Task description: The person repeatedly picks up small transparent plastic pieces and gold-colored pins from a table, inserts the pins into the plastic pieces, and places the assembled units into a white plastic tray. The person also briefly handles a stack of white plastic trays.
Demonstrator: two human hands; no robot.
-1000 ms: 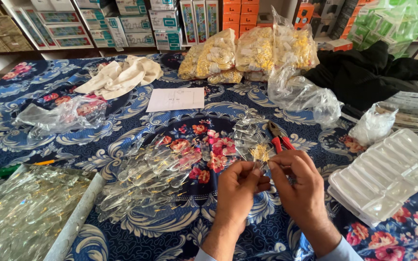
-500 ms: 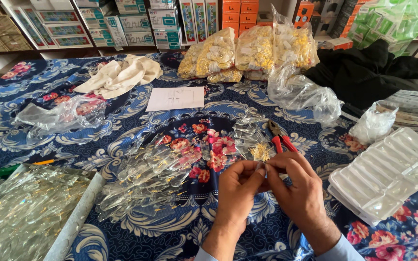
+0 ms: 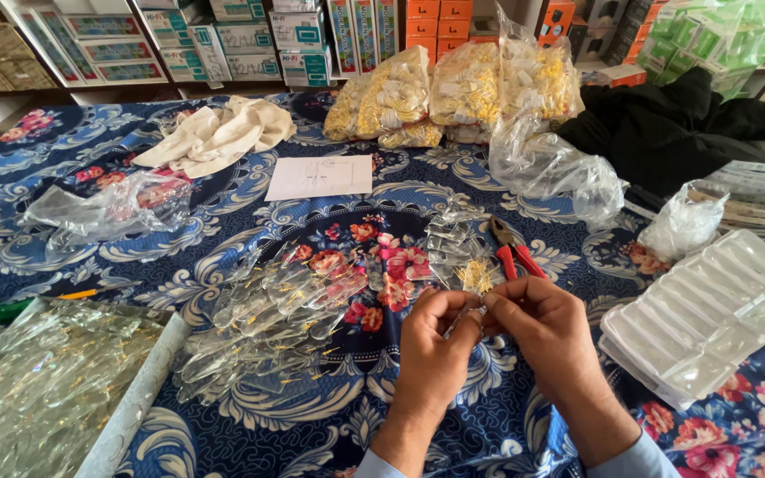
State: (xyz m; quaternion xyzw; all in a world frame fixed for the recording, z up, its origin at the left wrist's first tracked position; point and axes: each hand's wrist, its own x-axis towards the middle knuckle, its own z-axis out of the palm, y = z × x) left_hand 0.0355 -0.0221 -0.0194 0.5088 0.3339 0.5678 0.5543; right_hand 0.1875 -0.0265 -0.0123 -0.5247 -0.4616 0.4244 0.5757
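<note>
Little has shifted since a second ago: both hands, left hand [image 3: 435, 341] and right hand [image 3: 537, 323], stay pinched together on a small clear crystal piece [image 3: 473, 313] at lower centre, close above the bench [image 3: 506, 416], with red pliers [image 3: 513, 254] within reach.

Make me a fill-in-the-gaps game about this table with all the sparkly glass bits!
1. The pliers beside the hands have ______ handles.
2. The left hand and right hand meet over a tablecloth printed with ______.
3. The sheet of paper lying flat on the cloth is coloured ______.
4. The heap of clear glass pieces lies to the ______ of the hands.

Missing words: red; flowers; white; left
</note>
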